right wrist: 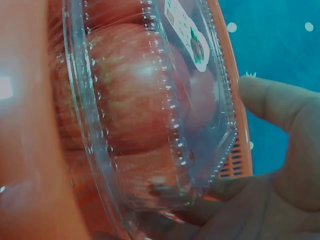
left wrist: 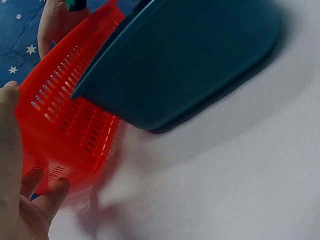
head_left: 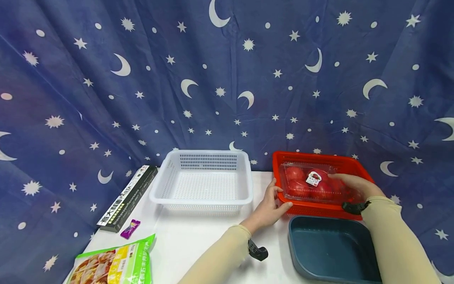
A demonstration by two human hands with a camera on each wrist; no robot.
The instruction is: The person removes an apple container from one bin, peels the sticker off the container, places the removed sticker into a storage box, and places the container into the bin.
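Observation:
A clear plastic box of red apples with a white label sits inside the red perforated basket. My right hand holds the box's right end. In the right wrist view its fingers go beneath the box's edge, while the thumb lies beside the basket rim. My left hand grips the basket's front left corner, fingers on the left wall and thumb along the front. The left wrist view shows its fingertips against the red plastic.
A dark blue tub stands in front of the red basket. Left of the basket is a white perforated basket. Further left lie a black pasta box, a purple wrapped sweet and a green-edged food bag. A starry curtain hangs behind.

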